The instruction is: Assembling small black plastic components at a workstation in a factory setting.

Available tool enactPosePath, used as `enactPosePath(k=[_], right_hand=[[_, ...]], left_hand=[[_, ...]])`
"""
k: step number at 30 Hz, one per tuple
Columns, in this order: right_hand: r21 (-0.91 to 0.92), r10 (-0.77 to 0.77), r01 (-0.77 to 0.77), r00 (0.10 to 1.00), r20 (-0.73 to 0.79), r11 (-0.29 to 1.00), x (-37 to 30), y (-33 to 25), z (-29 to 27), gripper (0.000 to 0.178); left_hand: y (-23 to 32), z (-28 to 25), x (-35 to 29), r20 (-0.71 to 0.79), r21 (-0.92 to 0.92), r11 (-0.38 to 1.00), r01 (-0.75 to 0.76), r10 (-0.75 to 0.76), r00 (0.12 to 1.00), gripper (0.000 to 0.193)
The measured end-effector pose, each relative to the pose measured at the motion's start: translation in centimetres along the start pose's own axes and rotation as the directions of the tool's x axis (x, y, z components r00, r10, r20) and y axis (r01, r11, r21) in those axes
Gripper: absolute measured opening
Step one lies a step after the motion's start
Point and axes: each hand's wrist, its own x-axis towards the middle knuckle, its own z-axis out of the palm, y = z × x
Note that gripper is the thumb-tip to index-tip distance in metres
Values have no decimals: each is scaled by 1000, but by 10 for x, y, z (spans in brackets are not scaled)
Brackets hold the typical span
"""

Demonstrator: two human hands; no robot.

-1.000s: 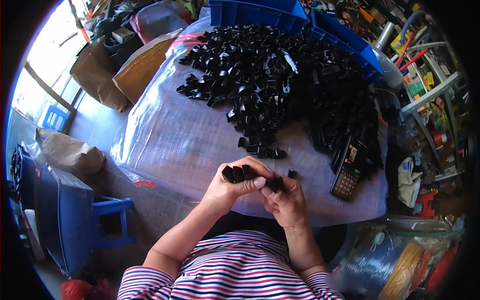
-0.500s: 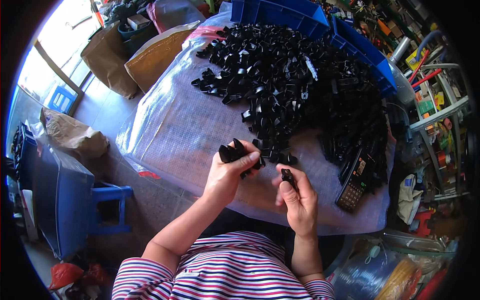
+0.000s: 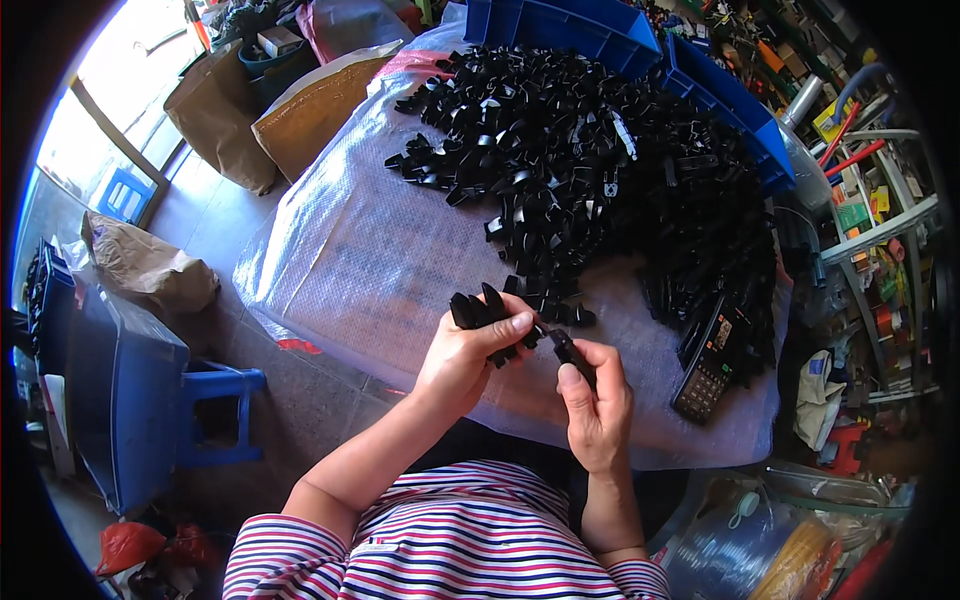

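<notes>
My left hand (image 3: 465, 345) is closed around several small black plastic pieces (image 3: 474, 310), their rounded ends sticking up past my thumb. Just to the right, my right hand (image 3: 598, 395) pinches one longer black plastic piece (image 3: 572, 357) between thumb and fingers. The tip of that piece meets, or nearly meets, the pieces at my left fingertips; the exact contact is too small to tell. Beyond both hands a big heap of similar black plastic parts (image 3: 560, 150) spreads over a white woven sheet (image 3: 350, 230). The undersides of the held pieces are hidden by my fingers.
A black calculator (image 3: 710, 370) lies at the heap's right edge. Blue bins (image 3: 560, 35) stand behind the heap. On the left are a blue stool (image 3: 222, 415), a large blue crate (image 3: 135, 400) and paper sacks (image 3: 220, 120). Cluttered shelving (image 3: 880, 235) runs along the right.
My right hand has turned its black piece toward my left hand, and the gap between them has closed. My left hand has shifted slightly to the right.
</notes>
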Motion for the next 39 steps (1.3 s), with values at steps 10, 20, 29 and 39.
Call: enactPosePath(k=[10, 20, 29, 39], right_hand=[[-21, 8, -7, 998, 67, 1000, 0, 2, 1, 23], [27, 25, -26, 999, 27, 999, 5, -1, 24, 16], [-352, -322, 353, 936, 144, 867, 12, -5, 35, 46], [-27, -245, 245, 969, -14, 969, 1, 6, 23, 72]], left_hand=[[-7, 0, -2, -31, 55, 992, -111, 113, 993, 13], [-13, 10, -15, -113, 346, 885, -311, 369, 923, 10], [-10, 3, -13, 12, -168, 976, 137, -137, 991, 29], [16, 36, -23, 198, 215, 939, 269, -312, 929, 58]])
